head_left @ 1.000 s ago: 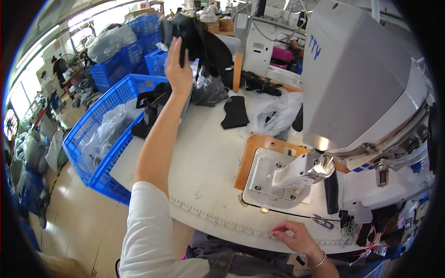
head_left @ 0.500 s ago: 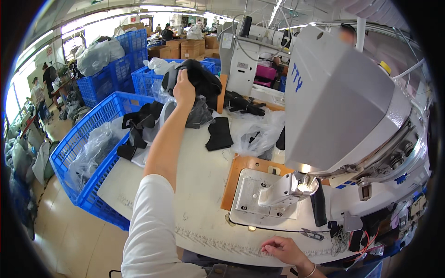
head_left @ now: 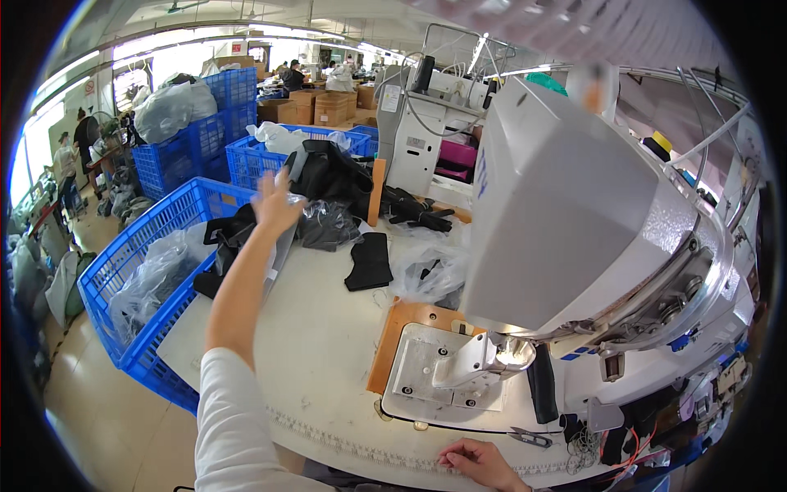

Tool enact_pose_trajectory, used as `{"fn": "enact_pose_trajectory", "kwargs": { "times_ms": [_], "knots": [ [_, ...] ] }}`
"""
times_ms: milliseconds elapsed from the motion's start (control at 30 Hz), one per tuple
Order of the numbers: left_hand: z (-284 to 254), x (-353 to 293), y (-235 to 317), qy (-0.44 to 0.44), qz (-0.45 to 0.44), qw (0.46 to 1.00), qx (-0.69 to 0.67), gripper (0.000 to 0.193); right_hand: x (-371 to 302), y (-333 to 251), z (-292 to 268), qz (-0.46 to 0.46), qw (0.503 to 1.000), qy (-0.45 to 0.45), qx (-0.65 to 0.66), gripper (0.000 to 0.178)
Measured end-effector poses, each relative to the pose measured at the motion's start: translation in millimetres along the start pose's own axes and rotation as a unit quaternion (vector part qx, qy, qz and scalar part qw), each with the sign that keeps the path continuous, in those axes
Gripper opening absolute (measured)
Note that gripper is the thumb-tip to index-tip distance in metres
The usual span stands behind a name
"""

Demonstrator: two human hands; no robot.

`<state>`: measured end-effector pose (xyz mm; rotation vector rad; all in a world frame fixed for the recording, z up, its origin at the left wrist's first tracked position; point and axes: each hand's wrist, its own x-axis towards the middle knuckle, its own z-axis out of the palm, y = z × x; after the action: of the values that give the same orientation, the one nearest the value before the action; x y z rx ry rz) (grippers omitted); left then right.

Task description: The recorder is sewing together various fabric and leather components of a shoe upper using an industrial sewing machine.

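Black fabric (head_left: 328, 174), left hand (head_left: 277, 209) spread, empty nearby — blue crate (head_left: 160, 361) holding plastic (head_left: 156, 279) — right hand (head_left: 479, 463) curled, hold unclear

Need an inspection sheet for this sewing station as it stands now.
Surface: off-white curved tabletop, scale along front edge.
Work items: flat black fabric piece on tabletop; heaped black fabric beyond it.
Clutter: crumpled clear plastic bag; small metal thread snips.
Hands: left hand blurred, fingers spread, near the heap, contact unclear; right hand curled at front edge, grip unclear.
Cables: thin orange strands at right, wire or thread unclear.
Surroundings: stacked blue plastic crates, brown cardboard boxes.
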<state>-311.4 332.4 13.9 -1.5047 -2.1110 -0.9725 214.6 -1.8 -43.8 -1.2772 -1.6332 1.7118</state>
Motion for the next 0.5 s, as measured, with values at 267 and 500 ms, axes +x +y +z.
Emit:
{"fn": "enact_pose_trajectory", "kwargs": {
  "times_ms": [267,500],
  "knots": [
    [-62,-75,-114,-0.088,-0.089,0.977,0.172,0.055,-4,6,-7,-0.032,0.999,-0.021,-0.020,0.018],
    [-150,-106,-51,-0.052,0.037,0.986,0.153,0.018,-14,-4,-7,-0.073,0.996,-0.018,-0.050,0.016]
  ]
}}
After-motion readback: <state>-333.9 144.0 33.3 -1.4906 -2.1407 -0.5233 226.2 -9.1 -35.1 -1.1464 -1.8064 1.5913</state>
